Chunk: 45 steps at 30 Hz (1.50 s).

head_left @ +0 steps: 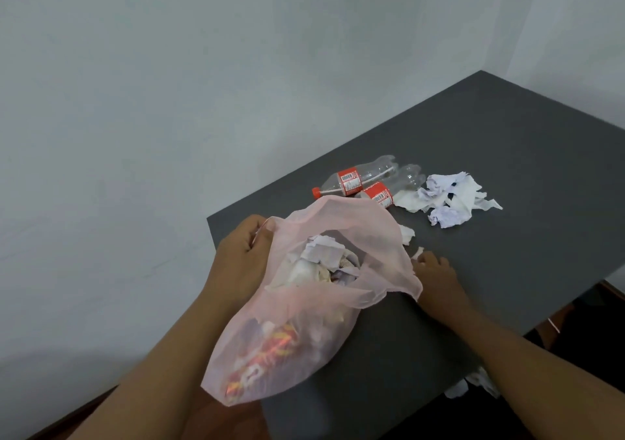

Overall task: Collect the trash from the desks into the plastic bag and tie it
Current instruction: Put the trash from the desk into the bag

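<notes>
Bag: pink plastic bag (304, 321) lies across the near-left corner of the dark surface (507, 169), long axis running from its closed bottom near the viewer up to its mouth, which opens away toward the bottles.
Left grip: left hand (241, 253) pinches the bag's rim at the mouth's left side, holding it up and open.
Right grip: right hand (436, 272) rests on the surface just right of the bag, fingers curled at a small paper scrap (417, 252); whether it holds the scrap, can't tell.
Inside: crumpled paper, a red wrapper.
Beyond: two bottles (365, 179) lie side by side, caps pointing left; paper pile (449, 199) beside them.
</notes>
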Each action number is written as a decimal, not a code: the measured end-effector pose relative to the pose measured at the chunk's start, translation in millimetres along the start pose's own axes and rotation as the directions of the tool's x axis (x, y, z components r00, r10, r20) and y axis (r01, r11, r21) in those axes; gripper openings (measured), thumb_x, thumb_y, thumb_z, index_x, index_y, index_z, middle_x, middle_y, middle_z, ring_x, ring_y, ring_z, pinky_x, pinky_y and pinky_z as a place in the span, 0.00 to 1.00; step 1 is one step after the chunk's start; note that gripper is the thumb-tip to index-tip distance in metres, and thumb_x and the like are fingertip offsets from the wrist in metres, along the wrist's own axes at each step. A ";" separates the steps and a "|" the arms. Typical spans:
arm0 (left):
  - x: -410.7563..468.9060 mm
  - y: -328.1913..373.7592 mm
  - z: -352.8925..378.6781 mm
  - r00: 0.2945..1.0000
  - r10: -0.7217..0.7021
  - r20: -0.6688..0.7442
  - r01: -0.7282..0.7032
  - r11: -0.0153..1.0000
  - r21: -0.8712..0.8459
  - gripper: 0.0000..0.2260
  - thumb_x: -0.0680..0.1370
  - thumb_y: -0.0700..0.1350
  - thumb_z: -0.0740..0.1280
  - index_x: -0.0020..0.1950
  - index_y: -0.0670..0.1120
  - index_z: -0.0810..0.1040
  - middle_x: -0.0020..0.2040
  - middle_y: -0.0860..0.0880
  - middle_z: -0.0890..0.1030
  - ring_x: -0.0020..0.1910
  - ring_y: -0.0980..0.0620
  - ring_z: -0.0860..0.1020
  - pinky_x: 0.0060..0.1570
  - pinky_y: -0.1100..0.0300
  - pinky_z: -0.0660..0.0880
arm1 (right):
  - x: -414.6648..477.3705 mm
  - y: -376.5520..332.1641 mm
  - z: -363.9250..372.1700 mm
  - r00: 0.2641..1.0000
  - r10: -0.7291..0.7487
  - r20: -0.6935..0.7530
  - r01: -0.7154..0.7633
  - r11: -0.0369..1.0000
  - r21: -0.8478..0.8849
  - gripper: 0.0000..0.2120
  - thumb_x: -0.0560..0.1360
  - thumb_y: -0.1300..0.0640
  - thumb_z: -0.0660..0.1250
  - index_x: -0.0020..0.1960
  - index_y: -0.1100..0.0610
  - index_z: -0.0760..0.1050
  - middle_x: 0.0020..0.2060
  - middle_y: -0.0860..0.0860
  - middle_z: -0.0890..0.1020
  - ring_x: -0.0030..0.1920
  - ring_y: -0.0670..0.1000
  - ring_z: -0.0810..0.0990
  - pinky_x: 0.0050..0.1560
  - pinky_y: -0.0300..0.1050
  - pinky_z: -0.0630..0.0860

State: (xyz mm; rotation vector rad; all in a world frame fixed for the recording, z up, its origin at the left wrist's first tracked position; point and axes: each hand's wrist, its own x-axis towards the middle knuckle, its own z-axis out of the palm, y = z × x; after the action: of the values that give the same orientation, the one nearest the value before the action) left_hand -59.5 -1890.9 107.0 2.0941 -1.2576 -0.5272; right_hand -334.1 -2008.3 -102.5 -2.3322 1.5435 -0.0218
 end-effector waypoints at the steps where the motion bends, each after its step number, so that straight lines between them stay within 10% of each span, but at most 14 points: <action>1: 1.9 0.7 -0.2 1.000 0.006 -0.003 -0.006 1.000 -0.009 0.12 0.83 0.52 0.56 0.47 0.52 0.77 0.42 0.53 0.79 0.41 0.53 0.76 0.39 0.60 0.72 | -1.2 6.2 -7.1 0.999 0.039 -0.030 -0.035 0.992 0.119 0.17 0.72 0.44 0.61 0.57 0.49 0.75 0.53 0.51 0.72 0.53 0.57 0.71 0.49 0.49 0.70; 7: 15.7 7.8 -6.3 0.999 0.018 -0.041 -0.020 0.999 -0.040 0.12 0.83 0.53 0.57 0.44 0.51 0.76 0.40 0.50 0.78 0.38 0.52 0.73 0.39 0.58 0.70 | -0.2 -20.3 -87.1 0.878 0.131 -0.461 0.171 0.812 0.558 0.07 0.69 0.58 0.64 0.45 0.58 0.77 0.44 0.51 0.73 0.45 0.55 0.75 0.43 0.43 0.69; 14: 10.6 17.9 2.7 0.998 0.006 -0.056 -0.013 0.992 -0.124 0.15 0.83 0.53 0.58 0.47 0.44 0.76 0.39 0.46 0.77 0.36 0.53 0.71 0.36 0.59 0.68 | -16.0 -141.5 -94.1 0.823 -0.449 -0.347 0.546 0.793 0.271 0.14 0.70 0.47 0.66 0.51 0.53 0.78 0.48 0.51 0.75 0.46 0.51 0.72 0.48 0.48 0.74; 19: 13.6 16.6 5.5 0.998 -0.005 -0.068 -0.007 0.986 -0.167 0.13 0.83 0.52 0.58 0.47 0.46 0.77 0.38 0.50 0.77 0.34 0.55 0.72 0.36 0.60 0.68 | -4.3 -160.0 -76.8 0.852 -0.523 -0.009 0.513 0.833 0.207 0.36 0.68 0.29 0.64 0.71 0.41 0.63 0.70 0.47 0.68 0.70 0.51 0.64 0.72 0.53 0.60; 24: 20.1 5.6 7.2 0.998 -0.024 -0.059 0.014 0.987 -0.160 0.14 0.83 0.53 0.58 0.46 0.45 0.76 0.37 0.49 0.75 0.34 0.53 0.71 0.36 0.57 0.68 | 16.2 -90.2 -100.6 0.880 -0.204 -0.428 0.405 0.793 0.456 0.16 0.78 0.44 0.58 0.46 0.54 0.76 0.40 0.47 0.78 0.40 0.45 0.75 0.42 0.43 0.72; 27: 22.9 0.7 10.0 0.998 -0.028 -0.059 0.020 0.990 -0.143 0.16 0.83 0.53 0.58 0.47 0.41 0.75 0.40 0.40 0.76 0.34 0.52 0.69 0.36 0.57 0.67 | 52.9 -29.8 -102.3 0.886 0.063 -0.460 0.133 0.914 0.383 0.11 0.77 0.50 0.61 0.54 0.55 0.76 0.50 0.52 0.77 0.51 0.54 0.75 0.49 0.49 0.73; 31: 26.0 -4.3 11.9 0.999 -0.033 -0.043 0.027 0.991 -0.130 0.16 0.83 0.54 0.58 0.46 0.42 0.74 0.36 0.47 0.74 0.34 0.53 0.69 0.35 0.58 0.66 | 93.9 31.8 -86.4 0.965 0.222 -0.138 -0.198 0.965 0.171 0.36 0.71 0.38 0.68 0.75 0.42 0.58 0.76 0.57 0.55 0.75 0.65 0.52 0.70 0.64 0.57; 37: 32.5 -6.2 26.7 1.000 -0.012 0.005 0.012 0.998 -0.056 0.12 0.83 0.50 0.58 0.44 0.49 0.75 0.33 0.55 0.73 0.31 0.60 0.70 0.30 0.70 0.65 | 123.4 21.2 -65.0 0.949 0.229 0.215 -0.209 0.971 -0.112 0.55 0.60 0.22 0.64 0.75 0.34 0.36 0.77 0.49 0.35 0.76 0.64 0.37 0.70 0.71 0.50; 40: 36.0 -5.7 33.0 1.000 0.005 0.003 -0.005 1.000 -0.029 0.11 0.83 0.50 0.58 0.43 0.49 0.74 0.32 0.55 0.73 0.31 0.63 0.70 0.31 0.70 0.65 | 122.9 16.1 -44.9 0.948 0.218 0.232 -0.189 0.972 -0.139 0.48 0.63 0.24 0.65 0.76 0.36 0.48 0.78 0.51 0.41 0.76 0.66 0.46 0.69 0.71 0.54; 45: 39.6 -4.4 38.8 1.000 0.022 0.012 -0.022 0.999 -0.030 0.11 0.83 0.50 0.58 0.43 0.49 0.73 0.31 0.55 0.71 0.29 0.62 0.69 0.30 0.70 0.65 | 98.8 22.8 -12.2 0.980 0.058 -0.190 -0.087 0.985 -0.147 0.21 0.75 0.43 0.65 0.62 0.55 0.73 0.57 0.60 0.73 0.50 0.62 0.75 0.49 0.56 0.75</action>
State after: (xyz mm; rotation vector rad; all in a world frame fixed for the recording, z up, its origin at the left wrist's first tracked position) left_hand -62.4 -1936.5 75.3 2.0533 -1.2705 -0.5464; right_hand -316.5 -2108.2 -114.9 -2.4502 1.7776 -0.1073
